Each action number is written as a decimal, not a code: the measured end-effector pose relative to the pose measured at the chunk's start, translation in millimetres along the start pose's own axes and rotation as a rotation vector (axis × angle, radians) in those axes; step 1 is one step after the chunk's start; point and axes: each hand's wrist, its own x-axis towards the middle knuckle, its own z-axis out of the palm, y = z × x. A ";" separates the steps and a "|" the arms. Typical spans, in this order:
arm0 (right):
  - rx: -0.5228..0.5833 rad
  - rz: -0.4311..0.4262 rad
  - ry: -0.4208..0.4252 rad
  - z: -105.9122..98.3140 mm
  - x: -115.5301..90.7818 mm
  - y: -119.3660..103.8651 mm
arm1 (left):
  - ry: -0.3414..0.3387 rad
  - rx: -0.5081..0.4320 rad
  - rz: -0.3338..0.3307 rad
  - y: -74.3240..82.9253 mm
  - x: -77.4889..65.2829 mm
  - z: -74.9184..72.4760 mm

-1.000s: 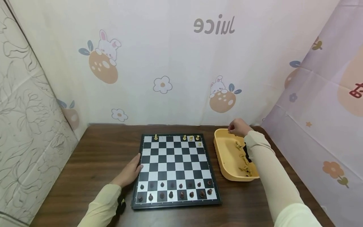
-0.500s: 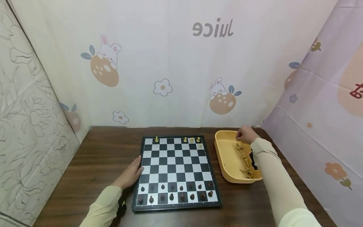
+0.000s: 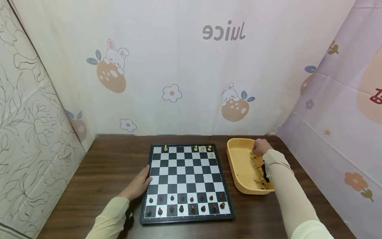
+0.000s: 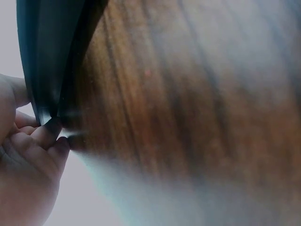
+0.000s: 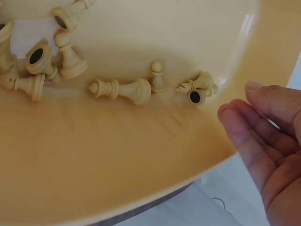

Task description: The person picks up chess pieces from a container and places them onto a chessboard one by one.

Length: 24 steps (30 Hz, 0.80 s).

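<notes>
A black-and-white chessboard [image 3: 185, 172] lies on the table. My left hand [image 3: 137, 184] grips its left edge; in the left wrist view the fingers [image 4: 49, 134] curl against the dark board edge [image 4: 49, 52]. My right hand [image 3: 261, 147] reaches over the far right side of a yellow tray [image 3: 238, 166]. In the right wrist view its thumb and fingertips are apart with nothing between them, just beside a small cluster of cream chess pieces [image 5: 200, 87]. Also lying in the tray are a longer cream piece [image 5: 124, 91] and a pawn [image 5: 157, 77].
Dark chess pieces [image 3: 181, 208] fill two rows at the board's near side. Several cream pieces [image 3: 195, 148] stand along its far side. The brown wooden table [image 3: 104, 169] ends at a patterned curtain [image 3: 191, 66] behind and on the right.
My right hand has moved right and down, from the tray's far rim toward the cream pieces. The left hand stays at the board's edge. The head view has tilted slightly.
</notes>
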 end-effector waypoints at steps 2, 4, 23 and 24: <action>-0.006 0.017 -0.021 3.5 2.2 3.8 | -0.002 -0.004 -0.003 -1.2 0.1 0.8; 0.005 0.035 -0.050 7.2 5.2 7.9 | -0.002 -0.004 -0.002 -1.7 0.0 1.1; -0.102 0.004 -0.091 25.3 22.1 20.9 | 0.009 -0.006 0.020 -0.6 0.2 0.7; -0.098 0.001 -0.084 25.8 22.0 21.1 | 0.010 -0.009 0.023 -0.2 0.1 0.2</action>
